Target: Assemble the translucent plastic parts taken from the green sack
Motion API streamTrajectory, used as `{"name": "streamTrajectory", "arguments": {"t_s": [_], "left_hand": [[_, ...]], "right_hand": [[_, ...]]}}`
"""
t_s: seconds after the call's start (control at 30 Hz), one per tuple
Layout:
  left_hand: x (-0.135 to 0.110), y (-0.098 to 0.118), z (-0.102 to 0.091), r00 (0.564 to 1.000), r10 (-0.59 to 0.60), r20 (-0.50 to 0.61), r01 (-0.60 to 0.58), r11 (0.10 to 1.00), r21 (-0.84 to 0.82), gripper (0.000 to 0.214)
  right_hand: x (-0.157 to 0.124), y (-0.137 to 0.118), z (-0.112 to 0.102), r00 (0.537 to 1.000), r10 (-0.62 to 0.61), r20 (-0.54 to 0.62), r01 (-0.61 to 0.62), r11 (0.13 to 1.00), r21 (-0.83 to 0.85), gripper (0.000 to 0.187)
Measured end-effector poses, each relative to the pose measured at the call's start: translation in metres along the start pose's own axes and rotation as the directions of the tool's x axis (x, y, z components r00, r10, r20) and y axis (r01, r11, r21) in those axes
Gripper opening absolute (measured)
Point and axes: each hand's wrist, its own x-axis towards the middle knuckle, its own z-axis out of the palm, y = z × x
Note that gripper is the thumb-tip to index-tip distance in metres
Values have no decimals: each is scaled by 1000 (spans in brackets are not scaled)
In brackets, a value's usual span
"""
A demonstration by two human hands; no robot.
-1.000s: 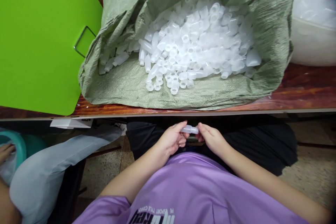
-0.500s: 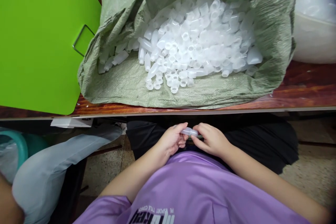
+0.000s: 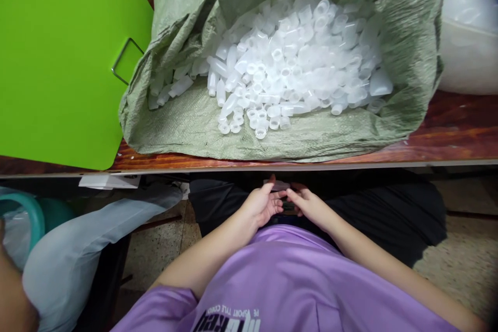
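A small translucent plastic bottle [image 3: 280, 185] lies in shadow just below the table edge, blurred and partly behind my fingers. My left hand [image 3: 262, 206] has its palm turned up, thumb raised and fingers stretched out beside the bottle. At the bottle's right end is my right hand [image 3: 311, 205], its thumb and forefinger closed about that end; the exact grip is partly hidden. The fingertips of both hands nearly meet. In front of me, a green woven sack [image 3: 187, 132] lies open on the table with a heap of similar bottles [image 3: 288, 70] inside.
A bright green board [image 3: 58, 62] with a wire handle [image 3: 124, 59] stands left of the sack. A white bag [image 3: 469, 57] sits at the right on the wooden table [image 3: 462, 124]. Beside a person's grey-clad leg [image 3: 73, 254] at lower left is a teal bucket [image 3: 37, 218].
The bottle has moved slightly up toward the table edge and into shadow. My left fingers have spread away from it, and my right thumb has shifted up. The view has shifted slightly.
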Motion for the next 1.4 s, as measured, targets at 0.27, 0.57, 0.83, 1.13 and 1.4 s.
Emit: {"name": "streamTrajectory", "arguments": {"t_s": [0.27,0.57,0.83,1.13,1.4], "left_hand": [[-4,19,-7,969,249,-7,-248,968,25,32],[-117,112,-5,863,102,495,-504,94,858,28],[-101,231,-28,322,912,253,-38,-255,966,33],[-50,311,-31,506,863,-13,405,-224,886,90],[-28,368,-35,535,843,-51,373,-181,910,87]], "right_hand": [[-16,-8,-38,1000,5,-23,-8,994,-113,28],[-23,-127,-67,713,-696,-85,541,624,-564,13],[38,-166,-56,815,-515,-265,9,469,-883,37],[53,-139,-52,756,-603,-254,155,541,-826,32],[42,-138,-53,736,-609,-296,260,658,-707,27]]}}
